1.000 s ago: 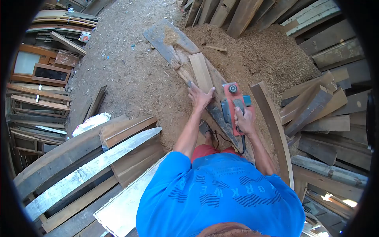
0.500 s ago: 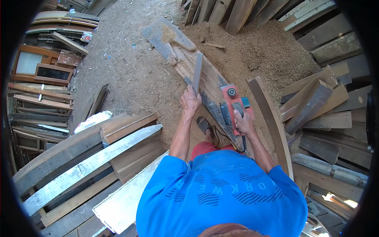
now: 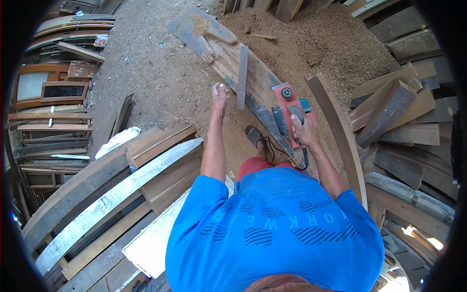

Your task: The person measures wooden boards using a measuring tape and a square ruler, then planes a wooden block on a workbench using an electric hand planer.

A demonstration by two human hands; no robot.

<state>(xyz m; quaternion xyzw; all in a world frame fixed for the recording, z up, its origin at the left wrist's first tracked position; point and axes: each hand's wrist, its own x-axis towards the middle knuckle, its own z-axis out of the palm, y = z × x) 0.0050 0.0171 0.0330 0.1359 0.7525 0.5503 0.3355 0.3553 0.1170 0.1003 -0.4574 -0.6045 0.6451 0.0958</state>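
Note:
My right hand (image 3: 303, 129) is closed around the rear handle of a red electric planer (image 3: 291, 111), which rests on a long worn board (image 3: 255, 80). A narrow wood piece (image 3: 242, 78) lies across that board on its own, its near end sticking out past the board's left edge. Just left of this end, my left hand (image 3: 220, 96) is raised with its fingers curled in, touching neither the piece nor the board. Nothing shows between those fingers. The planer's dark cord runs down by my foot.
A curved beam (image 3: 335, 121) stands close to the right of the planer. Sawdust (image 3: 316, 53) is heaped behind the board. Stacked planks (image 3: 107, 214) fill the lower left, and loose wood pieces (image 3: 389, 112) lie at the right.
The narrow piece was turned from its wide pale face to a dark narrow one. My left hand has let go of it and moved left. My right hand has stayed on the planer.

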